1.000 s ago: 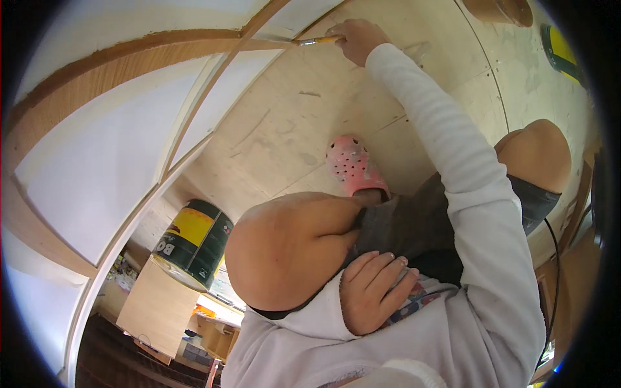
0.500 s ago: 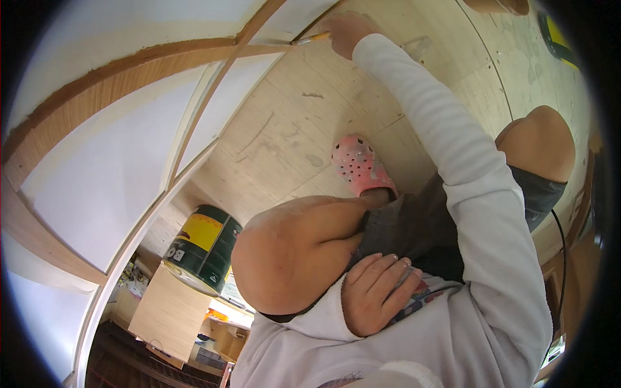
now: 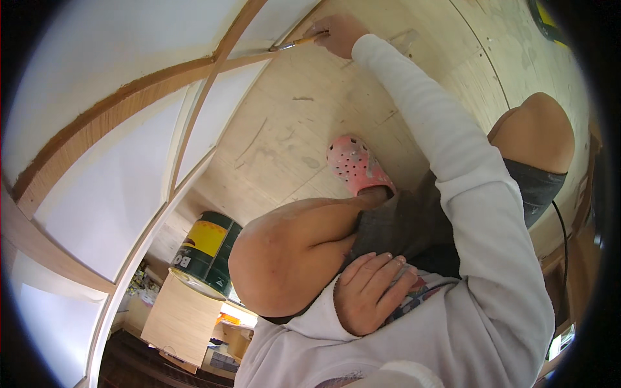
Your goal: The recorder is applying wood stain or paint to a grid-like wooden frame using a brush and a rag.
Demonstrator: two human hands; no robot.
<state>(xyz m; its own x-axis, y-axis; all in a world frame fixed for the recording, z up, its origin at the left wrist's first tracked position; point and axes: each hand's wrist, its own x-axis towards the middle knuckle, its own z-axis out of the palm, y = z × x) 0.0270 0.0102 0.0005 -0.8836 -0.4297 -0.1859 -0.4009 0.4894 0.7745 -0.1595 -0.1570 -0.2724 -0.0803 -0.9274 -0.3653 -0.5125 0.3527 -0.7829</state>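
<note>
Head view is looking down on a person crouching on a pale plywood floor (image 3: 310,123). Nearest, the left hand (image 3: 369,291) is lying flat against the lap, its fingers loosely spread and gripping nothing, resting beside the bent left knee (image 3: 278,258) and on the edge of a white long-sleeved top (image 3: 453,336). Dark grey shorts (image 3: 401,226) are showing just above that hand. To the left of the knee, a round green and yellow metal paint can (image 3: 207,255) is sitting on a light wooden block (image 3: 178,320), close to the knee but apart from it.

Further out, a pink perforated rubber clog (image 3: 352,161) is planted on the plywood, and the right knee (image 3: 537,132) is rising at the right side. The right arm in its white sleeve is stretching far forward across the floor.

Farthest away, the right hand (image 3: 339,32) is pinching a thin wooden-handled paintbrush (image 3: 297,44) between fingers and thumb, closed narrowly around its handle. The brush is lying nearly level, its tip pointing left and meeting a brown wooden trim strip (image 3: 129,103) where the floor joins the white wall panels (image 3: 116,187). A black and yellow object (image 3: 546,16) is showing at the top right rim, too cut off to identify.
</note>
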